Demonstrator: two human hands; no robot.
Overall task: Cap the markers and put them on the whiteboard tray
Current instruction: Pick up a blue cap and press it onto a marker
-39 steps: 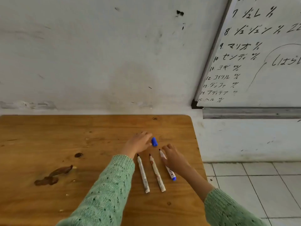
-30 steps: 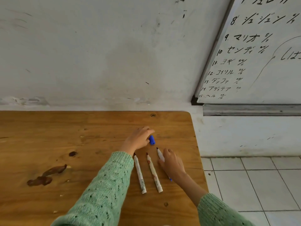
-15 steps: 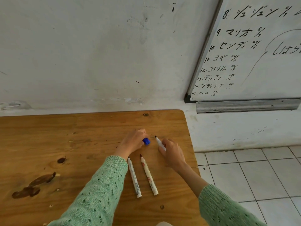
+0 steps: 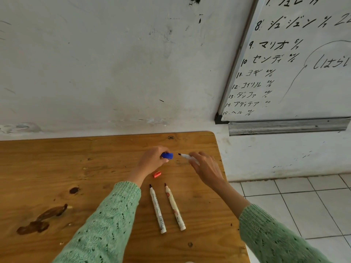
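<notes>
Left hand (image 4: 152, 162) pinching blue cap (image 4: 167, 155), right hand (image 4: 206, 168) gripping marker (image 4: 187, 157), tip aimed left at cap w/ small gap. Both just above table (image 4: 57, 168), lined up imo.

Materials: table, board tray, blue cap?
Table: looks like varnished wood, with visible grain, knots and dark stains.
Tray: likely bare metal, perhaps aluminium; dull grey sheen, scuffed.
Blue cap, held in the left hand: probably moulded plastic, smooth and evenly coloured.
</notes>
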